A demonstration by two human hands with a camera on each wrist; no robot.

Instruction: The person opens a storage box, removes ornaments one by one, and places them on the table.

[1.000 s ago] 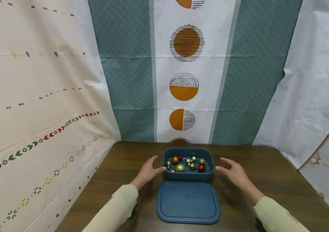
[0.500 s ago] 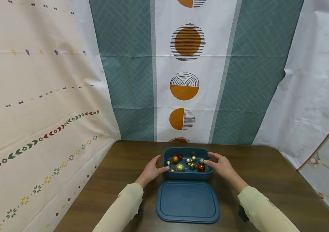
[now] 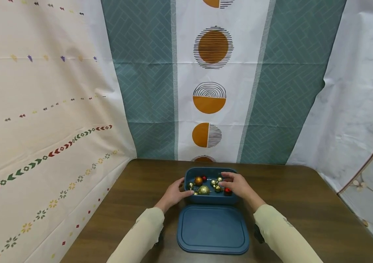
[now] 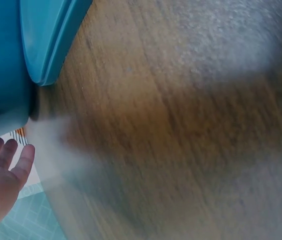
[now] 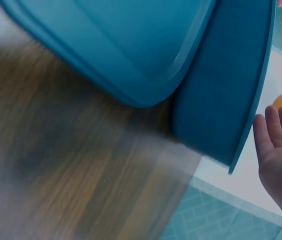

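A blue rectangular box (image 3: 206, 199) holds several small Christmas baubles: a glittery gold bauble (image 3: 204, 190), an orange bauble (image 3: 198, 180), a red bauble (image 3: 227, 191) and smaller gold ones. At the box's left end is my left hand (image 3: 172, 194), thumb by the front left corner and fingers along the side; whether it touches the rim is unclear. Over the right half of the box hovers my right hand (image 3: 239, 185), fingers extended and nothing seen in it, covering part of the right rim. Both wrist views show loosely straight fingers near the box's edge.
A flat blue lid (image 3: 213, 229) lies in front of the box on the brown wooden table (image 3: 291, 204). Patterned cloths hang behind and at both sides, with a green and white curtain (image 3: 147, 91) at the back.
My right hand has moved left from beside the box to over its right half. My left hand has shifted slightly right, closer against the left end. Box, baubles and lid look unmoved.
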